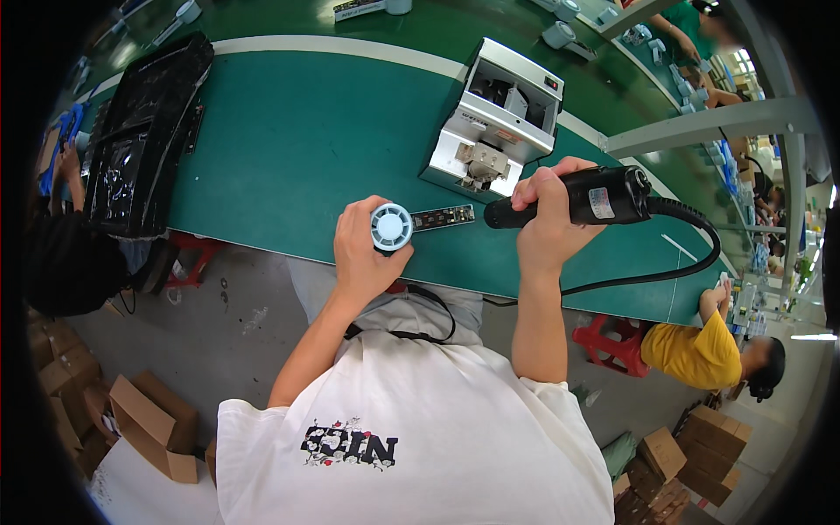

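Note:
My left hand [357, 248] is wrapped round a light blue handheld fan [391, 227] with a slotted round head. From the head a narrow strip with a circuit board [444, 217] points right, over the green bench. In my right hand [547, 210] is a black electric screwdriver [595, 198], held sideways with its cable running off to the right. Its tip end faces the fan's board, a small gap apart. Just beyond the screwdriver stands a grey metal screw feeder [495, 122].
The green bench [324, 114] lies before me, with a black plastic-wrapped bin [144, 140] at its left. A conveyor belt [289, 19] carrying pale blue fan parts passes behind. To the right, a person in yellow [700, 352] sits by a red stool [612, 343]. Cardboard boxes [153, 420] stand on the floor.

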`<state>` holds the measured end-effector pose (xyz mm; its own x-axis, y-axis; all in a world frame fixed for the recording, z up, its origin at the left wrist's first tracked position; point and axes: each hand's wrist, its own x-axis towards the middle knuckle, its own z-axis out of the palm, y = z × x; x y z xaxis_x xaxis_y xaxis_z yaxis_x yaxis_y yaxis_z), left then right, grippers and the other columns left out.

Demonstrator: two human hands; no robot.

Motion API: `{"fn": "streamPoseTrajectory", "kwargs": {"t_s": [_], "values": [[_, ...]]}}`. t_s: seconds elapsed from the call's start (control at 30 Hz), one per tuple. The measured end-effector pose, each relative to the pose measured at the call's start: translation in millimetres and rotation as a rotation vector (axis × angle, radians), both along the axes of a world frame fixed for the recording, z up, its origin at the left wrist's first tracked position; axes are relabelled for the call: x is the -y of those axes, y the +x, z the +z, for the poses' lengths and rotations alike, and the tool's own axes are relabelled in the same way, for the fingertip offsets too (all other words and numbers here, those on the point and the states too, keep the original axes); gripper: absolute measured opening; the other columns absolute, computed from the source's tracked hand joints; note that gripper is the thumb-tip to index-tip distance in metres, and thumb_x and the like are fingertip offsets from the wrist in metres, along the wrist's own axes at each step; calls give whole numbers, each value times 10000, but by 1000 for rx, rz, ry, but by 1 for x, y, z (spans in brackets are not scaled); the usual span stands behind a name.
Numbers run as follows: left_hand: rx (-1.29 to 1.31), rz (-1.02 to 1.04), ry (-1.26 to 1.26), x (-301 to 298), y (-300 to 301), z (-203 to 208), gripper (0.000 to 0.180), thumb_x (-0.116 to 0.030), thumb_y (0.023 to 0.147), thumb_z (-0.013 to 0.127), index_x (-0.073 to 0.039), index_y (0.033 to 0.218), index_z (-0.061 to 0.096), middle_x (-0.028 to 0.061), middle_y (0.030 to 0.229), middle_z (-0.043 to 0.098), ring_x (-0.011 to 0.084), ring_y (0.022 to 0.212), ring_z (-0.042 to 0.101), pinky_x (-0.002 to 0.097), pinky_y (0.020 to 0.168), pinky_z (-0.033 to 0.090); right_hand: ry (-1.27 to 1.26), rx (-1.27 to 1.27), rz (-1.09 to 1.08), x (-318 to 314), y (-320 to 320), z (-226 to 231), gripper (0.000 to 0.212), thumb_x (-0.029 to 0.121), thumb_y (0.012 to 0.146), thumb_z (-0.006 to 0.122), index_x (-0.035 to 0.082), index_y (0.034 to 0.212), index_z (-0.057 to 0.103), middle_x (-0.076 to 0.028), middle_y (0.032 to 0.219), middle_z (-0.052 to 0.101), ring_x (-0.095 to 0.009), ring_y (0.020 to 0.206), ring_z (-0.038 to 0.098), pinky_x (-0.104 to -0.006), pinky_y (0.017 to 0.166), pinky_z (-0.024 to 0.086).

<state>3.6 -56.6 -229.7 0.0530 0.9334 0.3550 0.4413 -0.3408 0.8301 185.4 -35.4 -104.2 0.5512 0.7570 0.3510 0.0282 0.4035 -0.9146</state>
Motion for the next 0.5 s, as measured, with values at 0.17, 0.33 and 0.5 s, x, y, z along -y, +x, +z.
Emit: {"fn": "streamPoseTrajectory", "kwargs": {"t_s": [0.17, 0.33, 0.5], "values": [[-9, 1, 4, -1, 1, 0, 522, -22, 612, 737, -46, 1093, 535, 136, 972, 602, 354, 889, 577, 426, 774, 456, 10, -20, 3, 3, 3, -4, 163, -22, 822, 602, 7, 926, 480, -77, 609, 507, -154, 457, 494, -311, 488, 470], [-11, 0, -11, 1, -1, 3, 530, -22, 616, 739, -42, 1103, 533, 140, 974, 600, 356, 901, 579, 429, 787, 458, 19, -26, 135, 8, 7, -5, 148, -8, 830, 601, 9, 923, 486, -78, 622, 510, -158, 502, 514, -310, 517, 475], [-57, -22, -11, 1, -4, 4, 519, -45, 660, 749, -22, 1130, 531, 138, 1016, 616, 343, 943, 606, 413, 824, 490, 103, -131, 228, -12, 12, 28, 118, -17, 852, 626, -11, 916, 527, -72, 663, 556, -133, 486, 530, -282, 483, 482]]}}
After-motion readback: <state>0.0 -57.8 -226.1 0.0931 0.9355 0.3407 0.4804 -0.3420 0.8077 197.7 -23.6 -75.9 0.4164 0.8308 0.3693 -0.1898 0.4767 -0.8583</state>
